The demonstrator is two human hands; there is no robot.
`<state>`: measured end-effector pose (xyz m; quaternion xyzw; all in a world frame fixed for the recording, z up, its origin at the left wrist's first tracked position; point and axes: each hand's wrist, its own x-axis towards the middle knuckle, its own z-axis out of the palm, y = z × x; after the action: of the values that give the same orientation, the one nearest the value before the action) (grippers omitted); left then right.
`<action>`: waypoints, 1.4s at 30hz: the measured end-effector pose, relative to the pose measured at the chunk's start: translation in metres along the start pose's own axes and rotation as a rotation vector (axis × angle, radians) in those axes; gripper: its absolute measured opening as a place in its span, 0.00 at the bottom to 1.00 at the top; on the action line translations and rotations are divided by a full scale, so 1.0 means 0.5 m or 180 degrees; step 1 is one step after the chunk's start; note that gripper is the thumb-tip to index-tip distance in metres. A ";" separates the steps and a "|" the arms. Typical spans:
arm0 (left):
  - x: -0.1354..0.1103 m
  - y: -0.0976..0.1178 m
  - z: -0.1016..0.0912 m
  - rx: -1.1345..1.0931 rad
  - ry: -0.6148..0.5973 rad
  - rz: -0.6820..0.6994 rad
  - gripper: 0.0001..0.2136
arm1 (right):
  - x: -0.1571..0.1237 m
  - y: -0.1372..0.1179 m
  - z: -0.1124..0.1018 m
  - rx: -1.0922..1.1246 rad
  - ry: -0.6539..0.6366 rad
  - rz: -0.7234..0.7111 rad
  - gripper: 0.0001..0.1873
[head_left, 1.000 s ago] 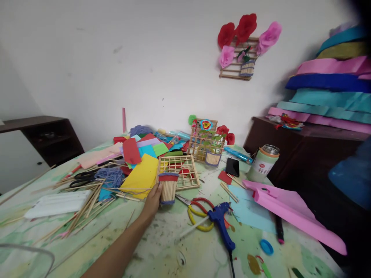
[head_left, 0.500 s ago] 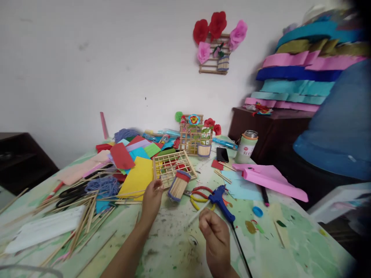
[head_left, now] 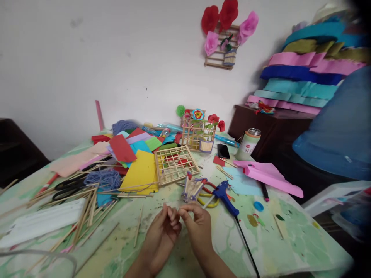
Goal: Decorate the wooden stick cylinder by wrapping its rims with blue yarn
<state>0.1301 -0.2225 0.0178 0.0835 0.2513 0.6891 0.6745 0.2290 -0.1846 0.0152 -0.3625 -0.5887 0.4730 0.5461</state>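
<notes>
My left hand point(head_left: 162, 236) and my right hand point(head_left: 199, 227) meet low in the middle of the view, fingertips nearly touching. The fingers of both are curled and pinched together; whatever is between them is too small to make out. Just beyond my fingertips lies a small basket of sticks bound with purple yarn point(head_left: 192, 189), tipped over on the table. Behind it a wooden stick lattice point(head_left: 176, 165) lies flat. Pliers with red and yellow handles point(head_left: 209, 201) are partly covered by the basket. A blue glue gun point(head_left: 227, 197) rests to the right of my right hand.
Coloured paper point(head_left: 140, 170), purple yarn point(head_left: 102, 178), black-handled scissors point(head_left: 68, 187) and many thin sticks point(head_left: 92, 208) crowd the left. A decorated lattice point(head_left: 199, 131) stands at the back. Towards the right are a phone point(head_left: 223, 151), a jar point(head_left: 249, 143), pink paper point(head_left: 269, 178) and a blue cap point(head_left: 258, 206).
My left hand has moved away from the basket and lattice to meet my right hand, which has shifted left and slightly up. The basket now lies turned differently. The head view has shifted slightly.
</notes>
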 end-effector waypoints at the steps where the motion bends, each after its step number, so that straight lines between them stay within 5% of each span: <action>1: -0.001 0.000 -0.002 -0.0122 0.0070 -0.0071 0.10 | -0.002 -0.005 -0.001 -0.0075 0.0022 -0.0178 0.04; 6: -0.010 0.007 -0.006 -0.0145 0.0306 -0.0181 0.14 | -0.007 -0.016 -0.014 -0.0885 -0.0028 -0.0841 0.04; 12: -0.029 0.002 -0.010 -0.0180 0.0008 -0.0522 0.18 | -0.012 -0.003 -0.015 -0.1448 0.0062 -0.1495 0.09; 18: -0.051 -0.005 -0.010 0.0587 -0.0233 -0.0581 0.17 | -0.010 -0.008 -0.016 -0.1086 0.0119 -0.1298 0.05; 20: -0.056 -0.003 -0.004 0.1241 -0.0090 -0.0352 0.17 | 0.000 -0.004 -0.029 -0.0908 0.0250 -0.0860 0.08; 23: -0.038 0.005 0.016 0.2829 -0.0053 0.0549 0.14 | 0.016 0.006 -0.062 -0.0563 0.0595 -0.0193 0.12; 27: 0.044 0.006 0.065 0.5025 -0.0435 0.1984 0.16 | 0.025 0.012 -0.099 -0.0408 0.0695 -0.0329 0.20; 30: 0.116 -0.014 0.095 0.5884 -0.0820 0.2071 0.17 | 0.020 0.009 -0.112 -0.0849 0.0388 -0.0534 0.21; 36: 0.182 -0.032 0.090 0.4797 -0.0622 0.1755 0.04 | 0.001 0.007 -0.145 -0.1418 0.0545 -0.0500 0.08; 42: 0.166 0.034 0.088 0.2267 -0.0702 0.0631 0.16 | 0.025 0.027 -0.162 -0.1060 0.0411 -0.0296 0.11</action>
<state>0.1285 -0.1311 0.0449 0.4101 0.3915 0.6075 0.5563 0.3057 -0.1560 0.0024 -0.4499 -0.6388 0.3189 0.5365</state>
